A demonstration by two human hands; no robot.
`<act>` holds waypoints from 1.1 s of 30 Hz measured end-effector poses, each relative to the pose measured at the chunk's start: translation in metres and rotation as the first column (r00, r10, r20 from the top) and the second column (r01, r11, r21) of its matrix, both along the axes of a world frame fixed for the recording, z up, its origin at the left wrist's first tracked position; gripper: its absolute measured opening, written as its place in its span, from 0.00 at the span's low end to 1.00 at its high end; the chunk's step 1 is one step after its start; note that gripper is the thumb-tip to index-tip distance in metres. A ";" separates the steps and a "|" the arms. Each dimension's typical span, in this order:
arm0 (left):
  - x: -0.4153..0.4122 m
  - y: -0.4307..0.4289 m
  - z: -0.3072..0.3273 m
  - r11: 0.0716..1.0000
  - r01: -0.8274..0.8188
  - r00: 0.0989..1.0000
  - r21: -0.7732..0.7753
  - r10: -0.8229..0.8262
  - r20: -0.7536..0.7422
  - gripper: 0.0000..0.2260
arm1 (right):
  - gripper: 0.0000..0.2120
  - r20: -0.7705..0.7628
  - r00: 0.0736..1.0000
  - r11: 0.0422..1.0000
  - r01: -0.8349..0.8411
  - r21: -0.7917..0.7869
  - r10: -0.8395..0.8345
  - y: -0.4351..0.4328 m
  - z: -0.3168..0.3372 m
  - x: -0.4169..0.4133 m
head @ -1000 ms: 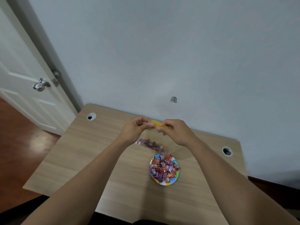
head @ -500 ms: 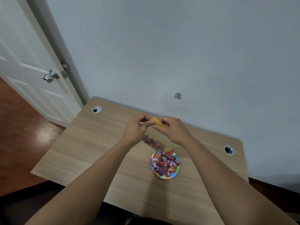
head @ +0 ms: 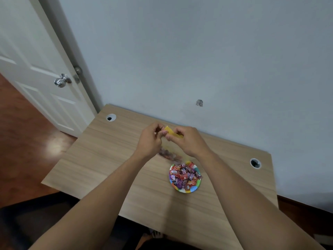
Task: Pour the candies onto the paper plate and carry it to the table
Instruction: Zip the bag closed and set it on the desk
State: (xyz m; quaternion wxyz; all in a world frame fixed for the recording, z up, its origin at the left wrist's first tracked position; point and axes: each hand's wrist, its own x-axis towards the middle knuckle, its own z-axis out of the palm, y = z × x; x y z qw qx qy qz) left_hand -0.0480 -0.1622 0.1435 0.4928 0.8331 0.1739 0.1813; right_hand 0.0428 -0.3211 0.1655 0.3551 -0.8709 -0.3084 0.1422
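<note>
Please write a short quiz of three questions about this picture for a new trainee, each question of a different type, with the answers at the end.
1. True or false: the paper plate already holds candies.
2. What do the left hand and right hand pinch together? A) the yellow-topped clear bag B) the plate rim C) a door knob
3. Fill in: the plate stands on the wooden ____.

Key:
1. True; wrapped candies are heaped on it.
2. A; both hands grip the bag's yellow top edge above the plate, and some candies look to be in the bag, though blurred.
3. Desk.
</note>
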 end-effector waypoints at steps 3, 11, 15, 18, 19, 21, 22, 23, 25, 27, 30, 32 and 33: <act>-0.002 0.003 0.003 0.998 -0.061 0.998 0.007 0.061 0.008 0.04 | 0.19 0.037 0.999 0.999 -0.028 -0.030 0.029 0.002 0.003 0.002; -0.011 0.034 0.008 0.950 -0.298 0.954 -0.091 0.300 0.011 0.05 | 0.16 0.059 0.997 0.996 -0.051 -0.072 0.056 -0.002 -0.002 0.004; -0.019 0.053 0.007 0.929 -0.354 0.935 -0.106 0.355 -0.015 0.06 | 0.17 0.053 0.996 0.992 -0.065 -0.104 0.071 -0.001 -0.006 0.001; -0.026 0.061 0.004 0.917 -0.383 0.924 -0.109 0.382 -0.031 0.06 | 0.17 0.050 0.995 0.989 -0.079 -0.125 0.086 0.000 -0.009 -0.001; -0.028 0.063 0.002 0.914 -0.392 0.920 -0.108 0.391 -0.035 0.07 | 0.17 0.053 0.994 0.988 -0.084 -0.131 0.091 0.000 -0.010 -0.003; -0.034 0.066 0.000 0.907 -0.409 0.912 -0.101 0.407 -0.043 0.07 | 0.18 0.078 0.992 0.986 -0.092 -0.142 0.104 0.001 -0.013 -0.005; -0.036 0.067 -0.002 0.905 -0.414 0.910 -0.099 0.411 -0.046 0.07 | 0.19 0.103 0.988 0.984 -0.099 -0.150 0.115 0.001 -0.014 -0.006; -0.039 0.069 -0.004 0.905 -0.413 0.911 -0.102 0.411 -0.043 0.06 | 0.21 0.134 0.983 0.981 -0.108 -0.160 0.130 0.001 -0.016 -0.007; -0.044 0.072 -0.007 0.907 -0.406 0.914 -0.114 0.405 -0.039 0.06 | 0.23 0.195 0.967 0.974 -0.124 -0.192 0.161 0.002 -0.019 -0.008; -0.048 0.077 -0.011 0.909 -0.397 0.918 -0.125 0.394 -0.050 0.06 | 0.26 0.255 0.945 0.960 -0.146 -0.238 0.207 0.003 -0.019 -0.008; -0.052 0.083 -0.016 0.915 -0.378 0.926 -0.139 0.373 -0.059 0.07 | 0.27 0.324 0.902 0.934 -0.185 -0.305 0.284 0.005 -0.019 -0.008; -0.054 0.084 -0.018 0.915 -0.376 0.927 -0.146 0.370 -0.068 0.07 | 0.25 0.326 0.889 0.920 -0.214 -0.327 0.322 0.005 -0.020 -0.007; -0.056 0.084 -0.020 0.915 -0.376 0.927 -0.147 0.369 -0.072 0.08 | 0.24 0.311 0.888 0.913 -0.230 -0.337 0.339 0.006 -0.020 -0.007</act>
